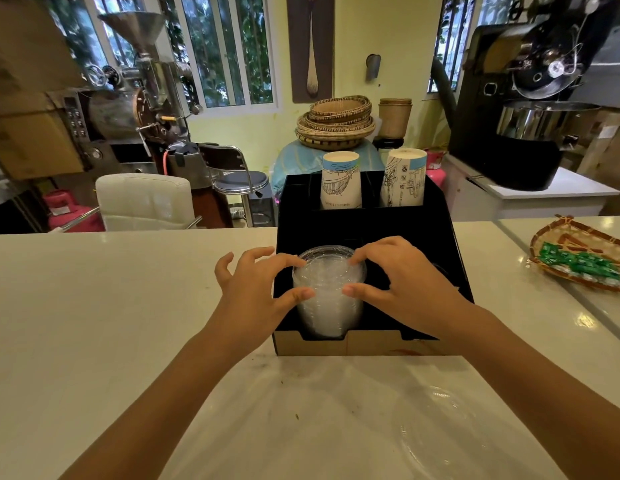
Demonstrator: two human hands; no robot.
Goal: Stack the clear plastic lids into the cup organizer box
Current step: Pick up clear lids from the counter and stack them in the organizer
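Both hands [253,299] [405,282] flanking lid stack [329,292], box [370,344] front slot

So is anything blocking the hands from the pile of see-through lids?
No. The left hand and right hand already touch the stack of clear lids from both sides, inside the black organizer box.
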